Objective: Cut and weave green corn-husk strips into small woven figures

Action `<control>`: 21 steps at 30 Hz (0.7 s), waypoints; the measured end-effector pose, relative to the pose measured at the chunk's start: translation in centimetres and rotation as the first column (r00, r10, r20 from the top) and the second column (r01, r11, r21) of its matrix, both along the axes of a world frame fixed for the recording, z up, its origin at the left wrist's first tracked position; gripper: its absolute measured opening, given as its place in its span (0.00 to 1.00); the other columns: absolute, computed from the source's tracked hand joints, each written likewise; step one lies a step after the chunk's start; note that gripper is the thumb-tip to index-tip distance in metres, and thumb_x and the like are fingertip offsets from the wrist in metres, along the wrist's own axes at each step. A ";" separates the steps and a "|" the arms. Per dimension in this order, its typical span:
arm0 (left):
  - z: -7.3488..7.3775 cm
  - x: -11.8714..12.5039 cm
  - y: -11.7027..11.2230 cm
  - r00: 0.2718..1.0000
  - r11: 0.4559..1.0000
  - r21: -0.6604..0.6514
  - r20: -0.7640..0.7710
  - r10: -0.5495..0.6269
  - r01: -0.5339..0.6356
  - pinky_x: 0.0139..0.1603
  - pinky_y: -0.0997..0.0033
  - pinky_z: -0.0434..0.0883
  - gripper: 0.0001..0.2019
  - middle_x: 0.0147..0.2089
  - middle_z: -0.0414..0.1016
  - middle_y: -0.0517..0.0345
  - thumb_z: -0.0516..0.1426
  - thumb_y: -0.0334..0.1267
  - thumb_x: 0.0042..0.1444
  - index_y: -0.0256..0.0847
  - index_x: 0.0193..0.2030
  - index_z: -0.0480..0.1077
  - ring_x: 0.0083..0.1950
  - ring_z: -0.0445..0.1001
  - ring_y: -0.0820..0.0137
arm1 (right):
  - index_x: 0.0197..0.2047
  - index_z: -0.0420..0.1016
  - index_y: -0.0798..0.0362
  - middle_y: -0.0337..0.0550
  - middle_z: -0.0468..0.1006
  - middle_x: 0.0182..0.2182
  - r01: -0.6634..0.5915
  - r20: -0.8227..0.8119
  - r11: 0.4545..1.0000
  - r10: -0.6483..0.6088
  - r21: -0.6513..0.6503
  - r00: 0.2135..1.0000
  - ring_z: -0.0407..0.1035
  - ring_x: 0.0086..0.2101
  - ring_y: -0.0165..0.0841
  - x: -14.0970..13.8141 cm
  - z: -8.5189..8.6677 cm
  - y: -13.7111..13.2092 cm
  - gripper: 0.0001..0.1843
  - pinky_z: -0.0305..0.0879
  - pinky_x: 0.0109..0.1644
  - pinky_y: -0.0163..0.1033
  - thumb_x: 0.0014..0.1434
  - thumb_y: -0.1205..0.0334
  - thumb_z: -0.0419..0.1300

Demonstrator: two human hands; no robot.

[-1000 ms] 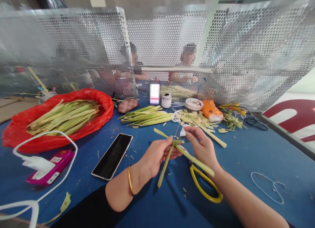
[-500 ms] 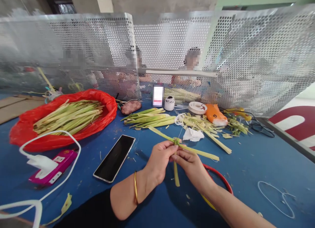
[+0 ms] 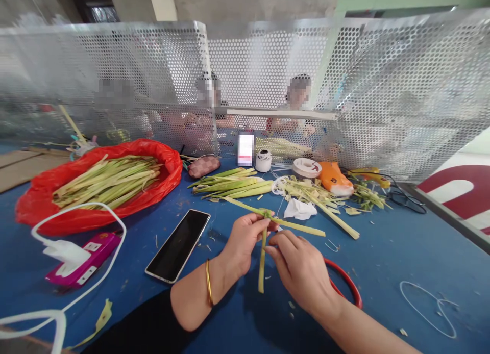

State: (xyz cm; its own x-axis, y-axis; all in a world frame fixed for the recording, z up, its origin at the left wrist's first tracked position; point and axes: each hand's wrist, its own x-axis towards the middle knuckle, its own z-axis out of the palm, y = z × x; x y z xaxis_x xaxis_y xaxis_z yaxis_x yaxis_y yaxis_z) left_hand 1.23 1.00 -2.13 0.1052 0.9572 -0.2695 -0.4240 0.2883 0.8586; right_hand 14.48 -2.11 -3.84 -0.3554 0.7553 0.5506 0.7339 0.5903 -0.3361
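My left hand point(image 3: 245, 239), with a gold bangle at the wrist, pinches a small green knot of leaf strips point(image 3: 267, 215) between thumb and fingers. One strip points to the upper left, one to the right, and one hangs down toward the table. My right hand point(image 3: 300, 262) is just right of the hanging strip, its fingers curled and closed. A small pale bit shows at its fingertips, too hidden to name. Partly behind the right forearm lies a red curved band point(image 3: 348, 285).
A red plastic bag point(image 3: 34, 201) of leaf strips lies left, near a purple power strip point(image 3: 82, 262) with a white cable. A phone point(image 3: 178, 246), a leaf bundle point(image 3: 237, 183), a tissue point(image 3: 300, 209) and a white spool point(image 3: 307, 168) lie around. Perforated metal panels point(image 3: 268, 63) stand behind.
The knot and my left hand have shifted slightly left. My right hand has drawn back from the knot and turned, its back now upward. A short white thread now shows on the table.
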 end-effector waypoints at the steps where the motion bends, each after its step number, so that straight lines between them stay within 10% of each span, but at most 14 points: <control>1: 0.1 0.0 0.0 1.000 1.000 0.021 -0.011 0.019 -0.019 0.39 0.73 0.69 0.10 0.30 0.77 0.54 0.67 0.34 0.42 0.33 0.32 0.77 0.33 0.74 0.71 | 0.35 0.71 0.54 0.45 0.76 0.31 0.027 0.056 0.989 -0.035 0.146 0.998 0.69 0.31 0.35 0.2 0.3 0.0 0.12 0.59 0.38 0.39 0.67 0.60 0.51; 4: 0.1 0.1 -0.2 0.997 0.996 0.051 -0.029 0.069 -0.068 0.42 0.70 0.70 0.10 0.30 0.78 0.54 0.67 0.34 0.41 0.33 0.33 0.78 0.33 0.75 0.71 | 0.43 0.72 0.55 0.49 0.78 0.36 0.129 0.160 0.918 -0.201 0.374 0.966 0.69 0.40 0.40 0.8 0.9 0.4 0.09 0.56 0.50 0.45 0.67 0.61 0.53; 9: -0.3 0.5 -0.1 0.991 0.989 0.081 -0.045 0.126 -0.122 0.41 0.68 0.71 0.08 0.27 0.78 0.54 0.66 0.32 0.39 0.33 0.29 0.77 0.31 0.75 0.69 | 0.30 0.71 0.52 0.39 0.70 0.21 0.116 0.317 0.944 -0.218 0.309 0.923 0.63 0.27 0.34 1.3 0.8 1.2 0.13 0.53 0.47 0.44 0.65 0.69 0.50; 21: -1.3 -0.2 0.7 0.985 0.999 0.037 -0.171 0.036 -0.030 0.37 0.73 0.69 0.05 0.30 0.80 0.50 0.64 0.34 0.44 0.34 0.28 0.77 0.31 0.75 0.71 | 0.28 0.71 0.55 0.41 0.71 0.20 0.037 0.313 0.978 -0.102 0.206 0.944 0.64 0.25 0.34 0.5 0.7 0.4 0.16 0.52 0.44 0.44 0.62 0.74 0.47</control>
State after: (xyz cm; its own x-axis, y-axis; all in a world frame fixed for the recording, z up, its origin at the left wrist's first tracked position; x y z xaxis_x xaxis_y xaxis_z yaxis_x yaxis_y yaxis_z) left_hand 1.05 1.65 -3.44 0.0282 0.9685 -0.2475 -0.2787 0.2454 0.9285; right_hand 15.01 -1.75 -3.16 -0.4874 0.6742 0.5549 0.8248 0.5640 0.0393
